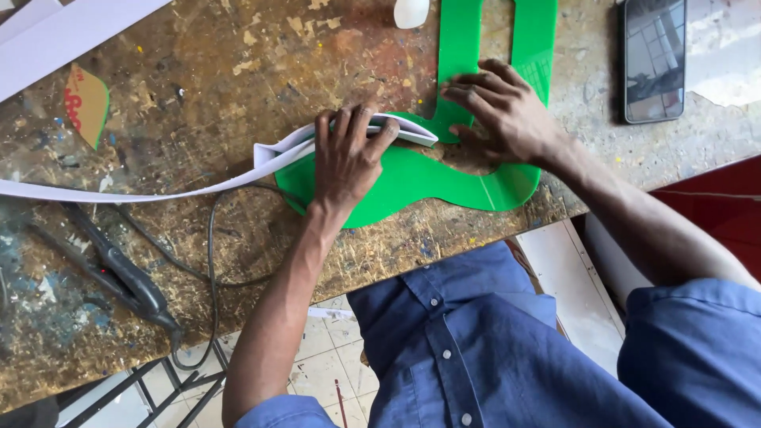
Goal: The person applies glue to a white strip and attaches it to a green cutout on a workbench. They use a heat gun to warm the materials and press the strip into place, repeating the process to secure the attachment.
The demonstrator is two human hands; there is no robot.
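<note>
**Both hands pressed on a green cut-out shape**

Across the whole view, a worn wooden workbench [238, 71], flecked with old paint and glue. Flat on its near edge, a large green plastic sheet [444, 178] cut into a curved outline, with two arms running up toward the far side. Along the left, a long white strip [143, 190], curving in from the bench edge and bent around the green shape's rim, its end folded back into a narrow loop. Top left, a pale white board [47, 36], with a small brown-and-green offcut [86, 103] just below it. Lower left, a dark corded tool [131, 277], its cable looping toward the green sheet. Top right, a dark phone [654, 59], face up, well apart from the work. At the top edge, a small white bottle [411, 11], partly cut off.

Left hand [345, 158]: palm down, fingers curled over the strip's folded end, pinning it against the green rim. Right hand [503, 111]: fingers spread, pressed flat on the green sheet just beside the loop's tip.
</note>
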